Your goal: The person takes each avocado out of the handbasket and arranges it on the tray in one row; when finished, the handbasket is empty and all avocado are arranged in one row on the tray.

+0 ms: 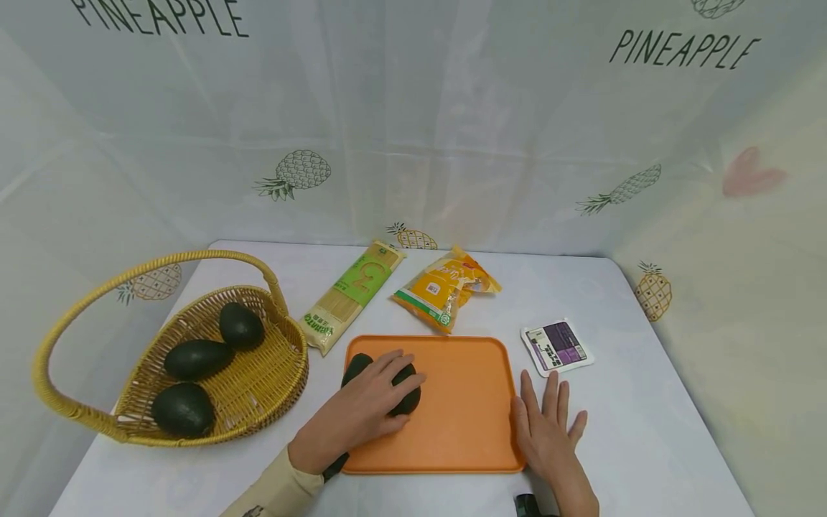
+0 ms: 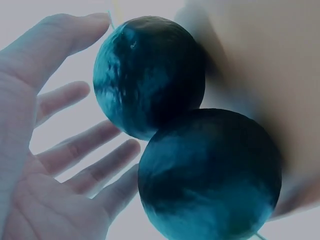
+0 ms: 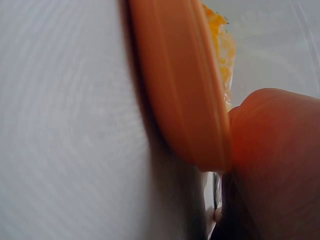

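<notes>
Two dark green avocados lie on the left part of an orange tray (image 1: 461,402). My left hand (image 1: 365,398) reaches over them from the left, with the right-hand avocado (image 1: 405,393) partly covered by its fingers. The other avocado (image 1: 357,367) shows behind the hand. In the left wrist view, the fingers are spread and mostly straight beside the upper avocado (image 2: 150,75) and the lower avocado (image 2: 210,175). Along the tray's right edge my right hand (image 1: 549,434) rests with fingers extended, its thumb (image 3: 275,150) against the tray rim in the right wrist view.
A yellow wicker basket (image 1: 258,388) with a tall handle stands at the left, holding three avocados (image 1: 184,409). Behind the tray lie a green-labelled noodle pack (image 1: 354,296) and a yellow packet (image 1: 446,287). A white and purple packet (image 1: 557,347) lies beyond my right hand.
</notes>
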Tool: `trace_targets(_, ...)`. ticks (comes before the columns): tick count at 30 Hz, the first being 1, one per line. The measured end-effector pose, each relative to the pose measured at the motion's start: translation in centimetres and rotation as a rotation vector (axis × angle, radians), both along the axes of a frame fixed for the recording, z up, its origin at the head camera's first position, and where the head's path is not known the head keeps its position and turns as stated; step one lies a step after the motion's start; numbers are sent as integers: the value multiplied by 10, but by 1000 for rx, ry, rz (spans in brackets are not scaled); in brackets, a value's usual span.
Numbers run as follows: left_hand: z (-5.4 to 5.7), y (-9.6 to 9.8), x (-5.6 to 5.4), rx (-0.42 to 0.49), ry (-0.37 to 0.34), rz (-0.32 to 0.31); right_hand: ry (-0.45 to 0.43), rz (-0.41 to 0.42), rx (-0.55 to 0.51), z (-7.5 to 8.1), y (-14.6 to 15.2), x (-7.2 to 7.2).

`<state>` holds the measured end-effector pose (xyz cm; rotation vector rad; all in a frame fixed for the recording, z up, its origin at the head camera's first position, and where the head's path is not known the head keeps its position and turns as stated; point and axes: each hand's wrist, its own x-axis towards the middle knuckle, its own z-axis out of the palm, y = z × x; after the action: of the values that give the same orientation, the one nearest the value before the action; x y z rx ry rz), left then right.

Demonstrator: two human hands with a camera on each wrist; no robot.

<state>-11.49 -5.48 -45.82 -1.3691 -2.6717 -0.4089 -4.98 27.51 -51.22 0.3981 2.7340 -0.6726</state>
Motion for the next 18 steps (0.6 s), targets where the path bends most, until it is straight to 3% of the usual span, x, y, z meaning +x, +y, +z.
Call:
trace_targets(3,3,-3,2,31,-13,13,2,-1,2,0,0,0)
trace_targets(18,10,-23,8,240,134,137,18,3,5,-3,0,0)
